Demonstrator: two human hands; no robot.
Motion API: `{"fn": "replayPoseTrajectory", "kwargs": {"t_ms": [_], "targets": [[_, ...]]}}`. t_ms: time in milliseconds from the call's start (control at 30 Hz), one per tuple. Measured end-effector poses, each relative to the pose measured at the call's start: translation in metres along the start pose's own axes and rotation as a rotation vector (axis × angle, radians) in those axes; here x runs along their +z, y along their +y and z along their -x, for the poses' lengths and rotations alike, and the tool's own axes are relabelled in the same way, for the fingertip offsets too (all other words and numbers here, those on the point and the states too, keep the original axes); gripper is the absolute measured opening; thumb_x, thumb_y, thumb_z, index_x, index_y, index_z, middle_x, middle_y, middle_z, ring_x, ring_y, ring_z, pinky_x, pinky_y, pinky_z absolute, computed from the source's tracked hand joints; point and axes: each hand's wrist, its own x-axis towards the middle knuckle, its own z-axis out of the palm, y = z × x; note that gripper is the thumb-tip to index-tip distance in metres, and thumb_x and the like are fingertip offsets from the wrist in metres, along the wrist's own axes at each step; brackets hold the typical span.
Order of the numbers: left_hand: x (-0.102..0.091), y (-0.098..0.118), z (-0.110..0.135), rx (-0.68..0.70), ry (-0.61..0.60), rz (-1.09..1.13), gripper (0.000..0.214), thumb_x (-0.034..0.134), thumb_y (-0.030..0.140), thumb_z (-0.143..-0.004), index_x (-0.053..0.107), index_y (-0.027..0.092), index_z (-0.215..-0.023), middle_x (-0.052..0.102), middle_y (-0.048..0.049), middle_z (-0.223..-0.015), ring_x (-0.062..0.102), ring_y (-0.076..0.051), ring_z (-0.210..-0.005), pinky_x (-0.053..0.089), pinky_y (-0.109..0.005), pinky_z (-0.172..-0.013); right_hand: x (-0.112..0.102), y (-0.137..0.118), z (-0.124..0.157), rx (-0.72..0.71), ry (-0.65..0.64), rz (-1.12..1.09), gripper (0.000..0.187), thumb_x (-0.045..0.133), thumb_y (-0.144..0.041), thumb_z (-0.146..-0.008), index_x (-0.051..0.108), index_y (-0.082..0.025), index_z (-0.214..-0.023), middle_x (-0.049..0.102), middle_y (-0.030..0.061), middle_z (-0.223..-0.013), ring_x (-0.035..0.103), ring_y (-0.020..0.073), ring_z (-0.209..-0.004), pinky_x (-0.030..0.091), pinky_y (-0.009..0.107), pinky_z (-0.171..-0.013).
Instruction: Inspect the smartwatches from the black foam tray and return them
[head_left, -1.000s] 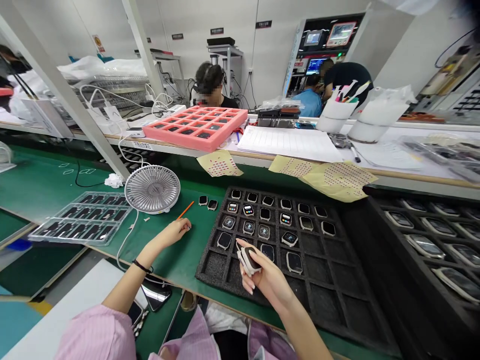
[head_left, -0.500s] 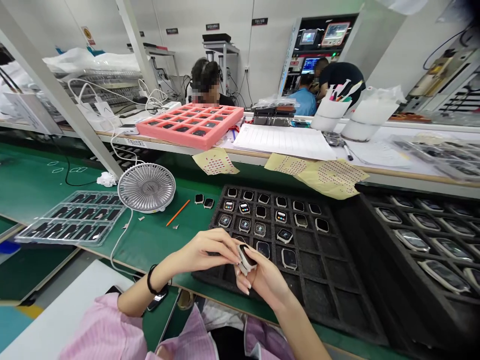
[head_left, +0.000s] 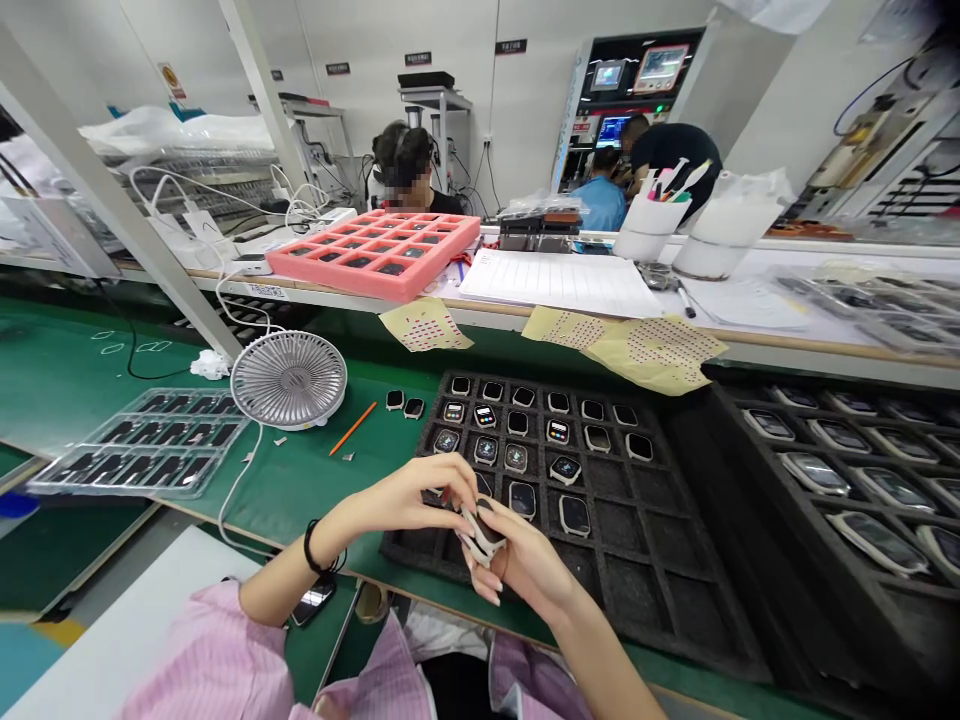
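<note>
Smartwatch [head_left: 481, 533] held between both hands, at six o'clock.
Left hand [head_left: 401, 497] curls its fingers narrowly over the top; right hand [head_left: 529, 565] cradles it from beneath, above the black foam tray's [head_left: 660, 590] seven o'clock corner.

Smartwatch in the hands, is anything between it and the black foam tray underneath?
Only the right hand, cupped beneath the smartwatch, while the left hand holds it from the side. No other object shows between the smartwatch and the black foam tray.
</note>
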Motion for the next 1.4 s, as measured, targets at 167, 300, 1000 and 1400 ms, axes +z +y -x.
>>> {"fn": "replayPoseTrajectory", "kwargs": {"t_ms": [167,300,1000,1400], "targets": [[0.001,-0.010,-0.005,-0.122,-0.065,-0.038,0.028,0.070,0.038,-0.080,0.054,0.015,-0.084,0.061,-0.0057,-0.092,0.059,-0.014,-0.082,0.049,-0.026,-0.072,-0.005,0.003,0.003,0.010,0.031,0.115,0.036,0.060,-0.045,-0.085,0.052,-0.018,-0.108,0.062,-0.0007,-0.061,0.044,0.0077,-0.039,0.037,0.021,-0.039],[0.003,-0.013,-0.006,-0.233,-0.049,-0.045,0.037,0.076,0.038,-0.073,0.054,0.016,-0.092,0.064,-0.0039,-0.091,0.063,-0.015,-0.080,0.051,-0.028,-0.071,-0.012,0.006,0.003,-0.065,0.189,0.337,0.067,0.057,-0.053,-0.084,0.035,-0.019,-0.137,0.060,-0.0020,-0.062,0.047,0.0113,-0.042,0.043,0.025,-0.043],[0.066,-0.014,-0.011,0.020,0.217,-0.430,0.060,0.071,0.018,-0.071,0.052,0.022,-0.128,0.063,-0.0082,-0.125,0.056,-0.025,-0.119,0.044,-0.041,-0.104,-0.033,-0.029,0.025,-0.087,0.162,0.327,0.050,0.081,-0.034,-0.066,0.064,-0.019,-0.110,0.070,0.0052,-0.091,0.067,0.0207,-0.086,0.051,0.033,-0.078],[0.017,-0.054,-0.009,-0.243,0.103,-0.593,0.064,0.042,0.051,-0.094,0.022,0.023,-0.148,0.042,-0.0111,-0.148,0.036,-0.024,-0.137,0.031,-0.044,-0.112,-0.052,-0.016,0.033,-0.194,0.267,0.205,0.045,0.086,-0.027,-0.060,0.069,-0.018,-0.101,0.074,0.0107,-0.095,0.071,0.0284,-0.090,0.056,0.046,-0.081]]}}
